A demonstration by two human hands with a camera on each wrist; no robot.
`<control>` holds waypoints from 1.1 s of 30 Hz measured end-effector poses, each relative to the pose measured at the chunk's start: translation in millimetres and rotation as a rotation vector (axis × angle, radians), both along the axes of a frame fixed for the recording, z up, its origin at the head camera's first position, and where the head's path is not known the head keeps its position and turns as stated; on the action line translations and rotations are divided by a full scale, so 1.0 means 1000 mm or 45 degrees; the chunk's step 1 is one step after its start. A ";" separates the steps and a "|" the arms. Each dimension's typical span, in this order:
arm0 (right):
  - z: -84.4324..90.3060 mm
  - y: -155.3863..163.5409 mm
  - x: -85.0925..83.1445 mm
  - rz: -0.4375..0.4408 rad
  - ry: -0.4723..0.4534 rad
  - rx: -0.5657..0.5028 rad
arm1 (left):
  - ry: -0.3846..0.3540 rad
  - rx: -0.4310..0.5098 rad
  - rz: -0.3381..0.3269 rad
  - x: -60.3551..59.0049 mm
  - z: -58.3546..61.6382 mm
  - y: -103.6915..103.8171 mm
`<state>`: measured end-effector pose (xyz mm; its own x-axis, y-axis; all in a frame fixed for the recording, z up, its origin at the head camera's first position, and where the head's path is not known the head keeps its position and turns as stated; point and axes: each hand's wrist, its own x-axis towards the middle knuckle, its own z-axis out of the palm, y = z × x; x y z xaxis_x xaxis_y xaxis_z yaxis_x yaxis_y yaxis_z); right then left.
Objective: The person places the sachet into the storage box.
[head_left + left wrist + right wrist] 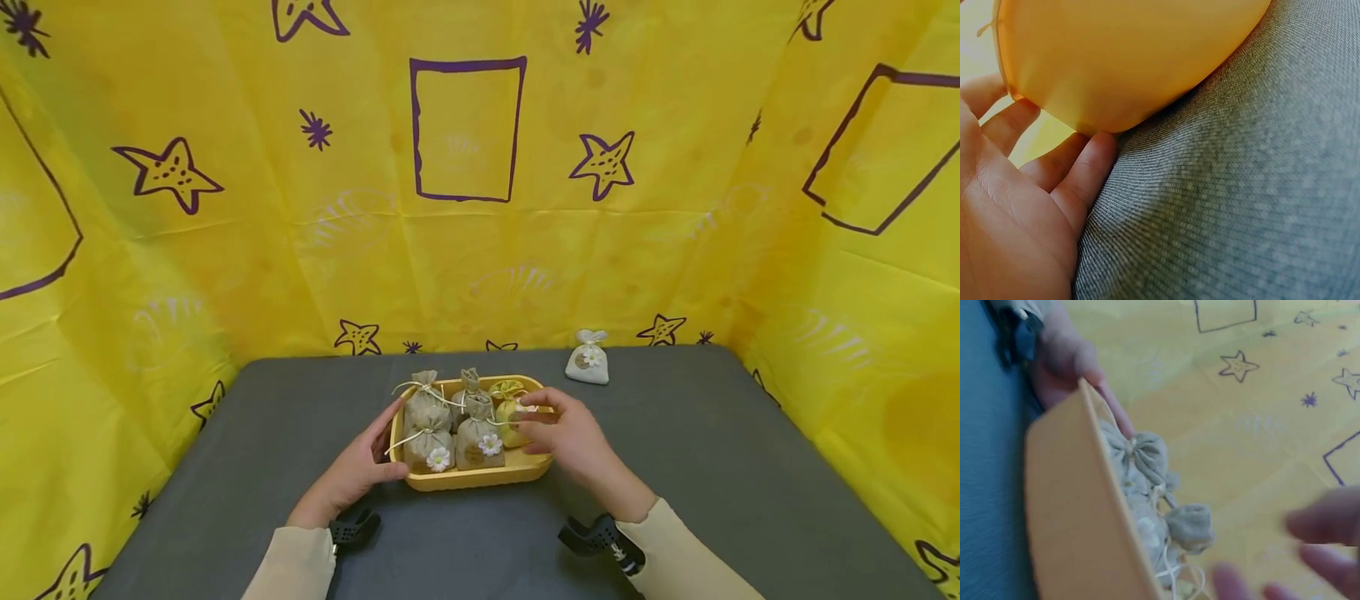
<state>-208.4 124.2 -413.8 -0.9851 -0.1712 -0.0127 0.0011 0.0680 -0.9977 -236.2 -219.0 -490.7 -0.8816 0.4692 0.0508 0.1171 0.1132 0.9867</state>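
Observation:
A yellow tray (480, 479) holds several grey-beige drawstring pouches (474, 446), some with white flowers. A yellow pouch (507, 425) stands at the tray's right end. My left hand (362, 467) rests against the tray's left end; in the left wrist view, its fingertips touch the outer wall (1116, 62). Over the right end hovers my right hand (573, 437), beside the yellow pouch and partly covering it. Blurred, spread fingers (1329, 519) appear in the right wrist view, with nothing seen between them. Whether they touch the yellow pouch I cannot tell.
A white pouch (587, 364) with a flower stands behind the tray, to the right, near the back edge of the dark grey table (300, 400). Yellow cloth (480, 275) printed with purple starfish and frames hangs behind and at both sides.

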 end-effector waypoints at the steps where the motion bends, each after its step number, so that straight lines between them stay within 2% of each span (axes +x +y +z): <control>1: 0.000 0.005 0.003 -0.051 0.012 -0.073 | 0.004 -0.002 0.001 0.000 -0.001 -0.001; 5: 0.000 0.029 0.015 -0.204 0.015 -0.324 | 0.027 -0.005 0.009 0.001 -0.002 -0.004; 8: -0.003 0.047 0.022 -0.272 -0.024 -0.404 | 0.031 0.003 0.013 0.002 -0.001 -0.006; 17: -0.025 0.101 0.051 -0.368 -0.205 -0.410 | 0.006 -0.030 0.030 0.004 -0.003 -0.006; 22: -0.035 0.122 0.059 -0.378 -0.262 -0.405 | 0.012 -0.044 0.036 0.002 -0.003 -0.006; 27: -0.047 0.135 0.057 -0.369 -0.308 -0.358 | 0.002 -0.016 0.017 0.002 -0.001 -0.003; 33: -0.055 0.145 0.039 -0.338 -0.241 -0.347 | -0.008 0.003 -0.001 0.001 0.001 0.001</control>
<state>-169.2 268.8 -468.6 -0.9801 0.0658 -0.1873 0.1682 -0.2254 -0.9596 -235.3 -218.2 -489.8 -0.8815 0.4699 0.0464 0.1111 0.1110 0.9876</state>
